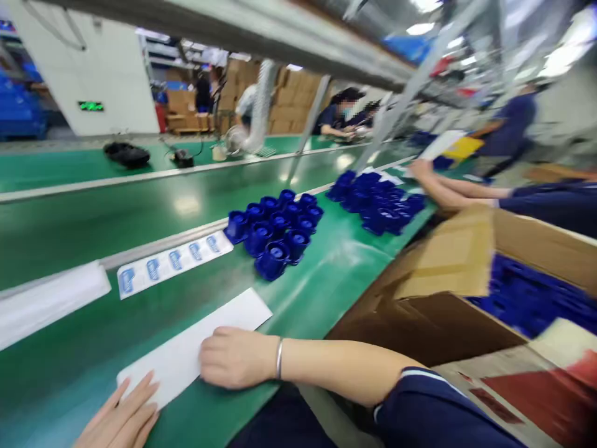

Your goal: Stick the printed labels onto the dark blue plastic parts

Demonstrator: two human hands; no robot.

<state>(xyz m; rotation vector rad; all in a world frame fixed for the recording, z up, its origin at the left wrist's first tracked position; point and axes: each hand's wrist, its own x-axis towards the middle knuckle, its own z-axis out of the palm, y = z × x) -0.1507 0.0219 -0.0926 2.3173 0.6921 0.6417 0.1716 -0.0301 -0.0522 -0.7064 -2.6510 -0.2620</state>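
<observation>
A plain white strip (186, 348) lies aslant on the green tabletop before me. My left hand (124, 417) rests at its near left end, fingers stretched out and lying flat on the strip. Farther along, my right hand (237, 358) presses on the strip's right side with curled, closed fingers; whatever is under or in them is hidden. Beyond the strip lies a white sticker sheet (175, 259) with several blue printed labels. Right of that sheet, a group of dark blue plastic cup-shaped parts (273, 258) stands close together.
At left lies a white stack or roll (51, 302). More blue parts (377, 199) are heaped farther along. An open cardboard box (443, 255) of blue parts stands on my right. A co-worker's arms (448, 186) reach over the bench beyond it. A metal beam (233, 31) crosses overhead.
</observation>
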